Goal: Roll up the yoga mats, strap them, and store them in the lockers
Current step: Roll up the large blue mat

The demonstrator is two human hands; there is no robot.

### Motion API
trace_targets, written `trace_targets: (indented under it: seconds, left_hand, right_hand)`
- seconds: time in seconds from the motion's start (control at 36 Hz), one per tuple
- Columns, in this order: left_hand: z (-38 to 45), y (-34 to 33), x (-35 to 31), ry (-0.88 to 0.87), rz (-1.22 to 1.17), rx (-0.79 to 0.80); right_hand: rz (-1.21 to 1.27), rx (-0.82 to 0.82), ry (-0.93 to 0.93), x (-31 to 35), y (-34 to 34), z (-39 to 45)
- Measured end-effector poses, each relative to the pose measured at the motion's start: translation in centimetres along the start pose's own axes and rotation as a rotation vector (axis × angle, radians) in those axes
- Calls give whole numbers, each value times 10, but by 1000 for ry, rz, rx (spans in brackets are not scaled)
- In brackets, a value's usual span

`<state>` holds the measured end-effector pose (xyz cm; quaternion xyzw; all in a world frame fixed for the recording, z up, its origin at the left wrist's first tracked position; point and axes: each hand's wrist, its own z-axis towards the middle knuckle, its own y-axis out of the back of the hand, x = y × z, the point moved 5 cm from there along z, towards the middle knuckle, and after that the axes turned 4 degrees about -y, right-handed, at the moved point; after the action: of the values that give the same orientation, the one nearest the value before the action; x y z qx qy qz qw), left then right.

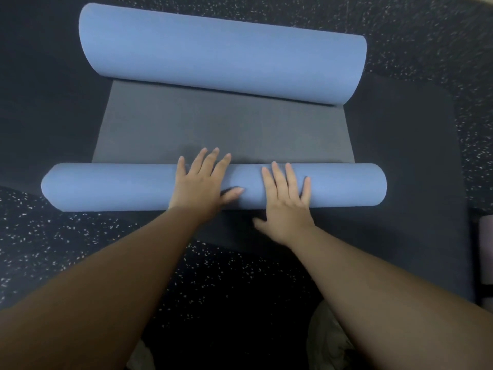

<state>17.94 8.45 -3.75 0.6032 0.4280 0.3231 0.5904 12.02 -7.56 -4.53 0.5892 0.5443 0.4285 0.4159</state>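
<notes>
"You were standing there. Where was the mat (221, 134)?"

"Flat on the speckled floor (66, 236), partly on a darker mat (413, 156) under it. Blue outside, grey inside. It curled at both ends: a thin near roll (120, 186) by the person, and a fat far roll (221, 54) at the other end, with the grey stretch lying open between them."

"Which way did the near roll run?"

"Left to right across the person, so rolling meant pushing it straight away, towards the far roll. The far roll sat a little skewed, its right end nearer."

"And the hands?"

"Both on top of the near roll, close to its middle, side by side. The left hand (202, 182) lay flat, fingers spread and reaching over onto the grey. The right hand (286, 198) lay flat as well, fingers straight over the crest, thumb down on the near side. Neither clutched anything; they pressed with open palms. Arms were stretched forward, nearly straight."

"Which hand was better placed?"

"Much the same, I judged. Both ends of the roll were well away from either hand, so they might have wandered."

"Straps? Lockers?"

"Neither showed from the head view. Only a pale thing (486, 249) at the right edge, too cropped to name."
</notes>
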Motion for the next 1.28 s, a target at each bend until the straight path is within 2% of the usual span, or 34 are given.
trace_targets:
  seconds: [0.08, 0.17, 0.42, 0.53, 0.89, 1.17, 1.28]
  left_hand:
    - [-16, -4, 0, -78, -59, -230]
    - [-31, -14, 3, -142, 32, -330]
    - [-6, -18, 13, -68, 302, -77]
    - [4, -10, 16, -118, 238, -97]
    - [-17, 9, 11, -193, 120, -164]
    - [-62, 11, -4, -182, 71, -61]
    - [-78, 12, -14, -175, 43, 55]
  right_hand:
    - [3, -1, -2, -1, 8, 12]
    - [-18, 17, 3, -2, 12, 20]
    - [-160, -98, -35, 0, 21, 41]
    - [-178, -113, 29, -3, 25, 43]
    - [-113, -66, 56, 0, 30, 15]
    - [-94, 45, 81, 2, 28, -33]
    - [-87, 98, 85, -1, 27, -52]
